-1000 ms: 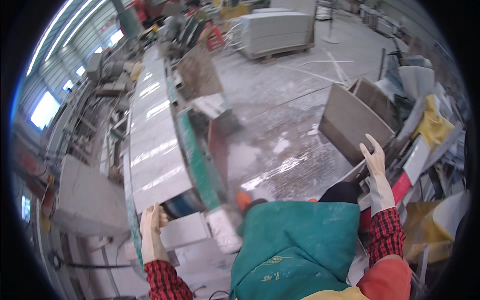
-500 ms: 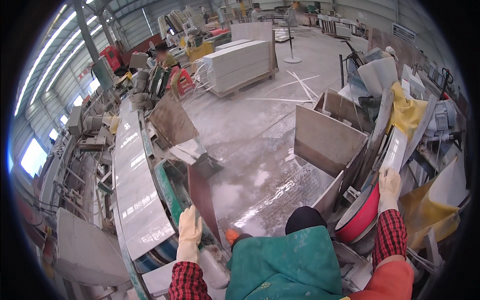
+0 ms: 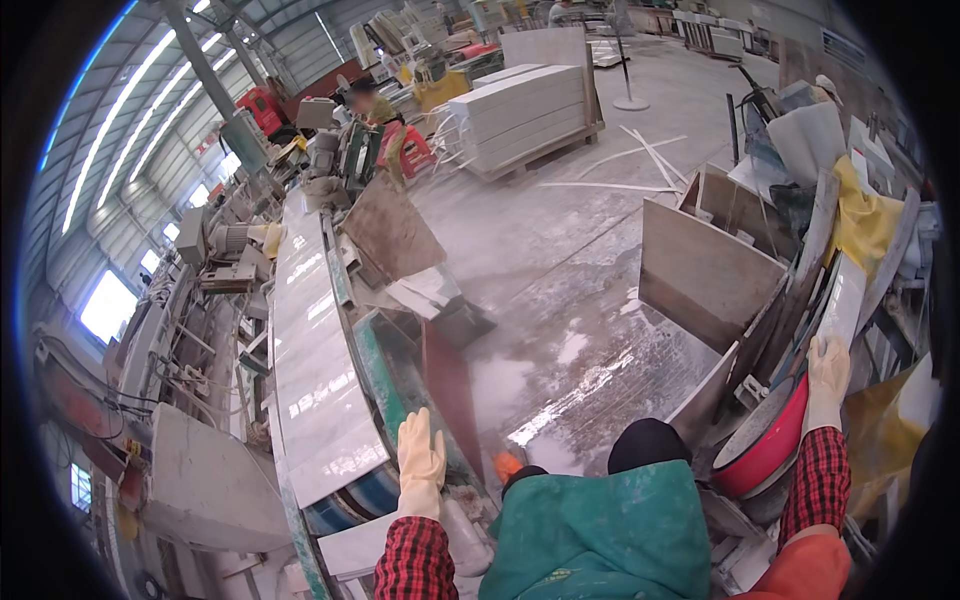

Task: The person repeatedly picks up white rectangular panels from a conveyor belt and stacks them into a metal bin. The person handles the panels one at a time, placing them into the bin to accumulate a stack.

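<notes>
My left hand (image 3: 421, 462), in a cream rubber glove, is stretched out with its fingers up beside the green edge of a conveyor (image 3: 375, 365). Nothing is in it. Left of it, a long glossy pale stone slab (image 3: 320, 390) lies on the conveyor, above a blue roller. On the right, my other gloved hand, my right hand (image 3: 829, 375), has its fingers bent over the near end of a narrow white stone strip (image 3: 845, 300). Just below that hand stands a round tub with a red side (image 3: 765, 450). The underside of the right hand's grip is hidden.
Brown boards (image 3: 705, 275) form a box-like stand right of the wet floor (image 3: 560, 350). Beyond are stacked white slabs on a pallet (image 3: 525, 115), loose white strips (image 3: 655, 160) and a stand. A person (image 3: 375, 105) is near machinery at the far left. Yellow sheeting (image 3: 862, 215) hangs at right.
The view has turned left, so the whole scene sits farther right in the picture. Both hands keep nearly the same places beside the conveyor and at the strip's end.
</notes>
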Available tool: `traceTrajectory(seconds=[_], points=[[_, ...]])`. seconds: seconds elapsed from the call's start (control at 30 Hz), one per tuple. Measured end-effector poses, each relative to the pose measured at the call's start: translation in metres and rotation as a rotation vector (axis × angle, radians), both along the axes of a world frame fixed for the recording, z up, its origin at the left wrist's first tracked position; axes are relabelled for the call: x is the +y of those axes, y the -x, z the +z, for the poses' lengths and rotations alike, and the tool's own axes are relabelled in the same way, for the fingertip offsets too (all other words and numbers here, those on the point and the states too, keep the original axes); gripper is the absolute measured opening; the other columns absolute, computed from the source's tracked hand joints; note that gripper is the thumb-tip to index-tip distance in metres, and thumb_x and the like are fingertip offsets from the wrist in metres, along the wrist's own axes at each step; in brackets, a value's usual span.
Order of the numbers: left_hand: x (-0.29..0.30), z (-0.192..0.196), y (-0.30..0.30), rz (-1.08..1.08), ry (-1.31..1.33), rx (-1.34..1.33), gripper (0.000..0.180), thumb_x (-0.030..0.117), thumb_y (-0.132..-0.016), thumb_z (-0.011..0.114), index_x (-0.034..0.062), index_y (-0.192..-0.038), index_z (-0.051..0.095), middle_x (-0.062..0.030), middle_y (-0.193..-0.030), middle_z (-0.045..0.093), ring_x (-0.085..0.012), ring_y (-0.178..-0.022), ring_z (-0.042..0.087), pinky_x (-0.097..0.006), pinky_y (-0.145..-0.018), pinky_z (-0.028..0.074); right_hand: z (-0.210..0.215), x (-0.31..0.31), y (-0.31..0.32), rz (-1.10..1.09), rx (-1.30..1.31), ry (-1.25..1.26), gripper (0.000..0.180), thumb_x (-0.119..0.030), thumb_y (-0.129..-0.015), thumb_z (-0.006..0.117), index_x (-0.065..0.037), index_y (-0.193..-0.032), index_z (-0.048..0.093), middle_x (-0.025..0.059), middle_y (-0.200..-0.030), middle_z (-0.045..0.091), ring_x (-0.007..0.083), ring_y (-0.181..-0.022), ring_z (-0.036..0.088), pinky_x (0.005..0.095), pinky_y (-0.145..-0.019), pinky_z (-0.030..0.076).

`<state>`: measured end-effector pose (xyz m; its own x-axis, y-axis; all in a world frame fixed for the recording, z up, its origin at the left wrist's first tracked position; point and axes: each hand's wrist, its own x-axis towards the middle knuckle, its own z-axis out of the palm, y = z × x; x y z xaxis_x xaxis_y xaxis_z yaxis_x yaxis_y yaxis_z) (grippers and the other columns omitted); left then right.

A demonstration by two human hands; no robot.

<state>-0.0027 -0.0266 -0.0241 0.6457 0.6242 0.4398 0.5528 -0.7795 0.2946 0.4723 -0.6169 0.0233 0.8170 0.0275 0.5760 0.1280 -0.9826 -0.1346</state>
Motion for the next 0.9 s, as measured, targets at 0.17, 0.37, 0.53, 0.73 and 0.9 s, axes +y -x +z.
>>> traceTrajectory(seconds=[0.17, 0.37, 0.53, 0.73, 0.9], points=[[0.000, -0.005, -0.008, -0.011, -0.053, -0.003, 0.048, 0.012, -0.090, 0.068, 0.0033, -0.136, 0.056, -0.0265, -0.133, 0.060, -0.0463, -0.126, 0.052, -0.050, -0.110, 0.042, -0.010, -0.001, -0.008, -0.096, -0.082, 0.060, 0.040, -0.037, -0.090, 0.064, 0.001, -0.102, 0.063, 0.0251, -0.101, 0.066, 0.0423, -0.097, 0.062, 0.0515, -0.085, 0.049], [0.003, -0.006, -0.003, -0.039, -0.072, -0.011, 0.044, 0.008, -0.087, 0.068, 0.0002, -0.130, 0.059, -0.0259, -0.128, 0.060, -0.0453, -0.121, 0.054, -0.049, -0.105, 0.044, -0.013, 0.010, -0.005, -0.026, -0.131, 0.040, 0.042, -0.034, -0.091, 0.061, 0.000, -0.117, 0.064, 0.0198, -0.116, 0.065, 0.0379, -0.111, 0.059, 0.0468, -0.097, 0.046], [0.004, -0.005, -0.002, -0.062, -0.042, -0.011, 0.044, 0.008, -0.088, 0.067, -0.0006, -0.130, 0.058, -0.0264, -0.128, 0.060, -0.0454, -0.120, 0.053, -0.049, -0.105, 0.044, -0.001, 0.017, 0.005, -0.062, 0.000, 0.035, 0.044, -0.032, -0.092, 0.061, -0.001, -0.123, 0.063, 0.0167, -0.122, 0.064, 0.0361, -0.116, 0.058, 0.0454, -0.103, 0.044], [0.008, -0.015, 0.001, -0.018, 0.021, -0.012, 0.045, 0.012, -0.092, 0.067, 0.0067, -0.136, 0.058, -0.0260, -0.136, 0.059, -0.0437, -0.132, 0.050, -0.047, -0.115, 0.037, -0.007, 0.014, 0.005, -0.051, -0.024, 0.047, 0.042, -0.028, -0.091, 0.062, -0.001, -0.123, 0.063, 0.0170, -0.124, 0.064, 0.0368, -0.116, 0.058, 0.0454, -0.102, 0.045], [0.012, -0.018, 0.002, -0.014, 0.028, -0.001, 0.045, 0.012, -0.092, 0.067, 0.0063, -0.136, 0.058, -0.0257, -0.136, 0.059, -0.0423, -0.132, 0.051, -0.047, -0.116, 0.035, -0.012, 0.014, 0.008, -0.029, -0.024, 0.036, 0.044, -0.028, -0.091, 0.063, -0.002, -0.125, 0.063, 0.0178, -0.125, 0.064, 0.0370, -0.117, 0.058, 0.0452, -0.103, 0.045]])
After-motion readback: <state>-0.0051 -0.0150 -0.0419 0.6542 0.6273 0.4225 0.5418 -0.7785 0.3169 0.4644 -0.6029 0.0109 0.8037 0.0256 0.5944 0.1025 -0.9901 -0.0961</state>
